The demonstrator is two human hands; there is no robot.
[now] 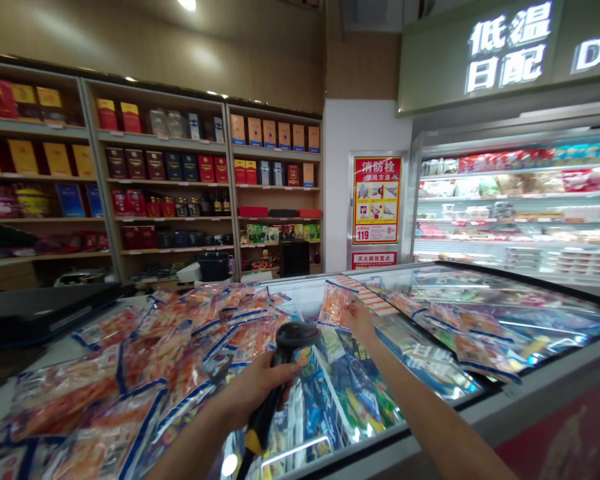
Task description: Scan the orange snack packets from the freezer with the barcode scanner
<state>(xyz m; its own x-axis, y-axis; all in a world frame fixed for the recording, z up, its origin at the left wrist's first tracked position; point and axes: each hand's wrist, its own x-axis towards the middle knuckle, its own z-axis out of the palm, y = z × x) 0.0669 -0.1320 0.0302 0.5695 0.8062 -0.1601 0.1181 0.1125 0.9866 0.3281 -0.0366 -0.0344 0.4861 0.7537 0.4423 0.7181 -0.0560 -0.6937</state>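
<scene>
My left hand (pixel 257 387) is wrapped round the handle of a black and yellow barcode scanner (pixel 295 335), its head pointing up and forward. With my arm stretched out over the chest freezer (pixel 523 383), my right hand (pixel 360 321) grips the edge of a clear, blue-edged packet of orange-pink food (pixel 334 303). The exact food inside cannot be made out. Many similar packets (pixel 173 350) lie heaped to the left of the scanner. Below both hands, blue and green bags (pixel 325 393) fill the freezer.
More orange packets (pixel 480 333) rest on the freezer's right glass lid. A dark tray-like object (pixel 45 310) stands at the left. Behind are shelves of boxed goods (pixel 175 167), a red fire-hydrant notice (pixel 377 200) and a lit refrigerated display (pixel 520 200).
</scene>
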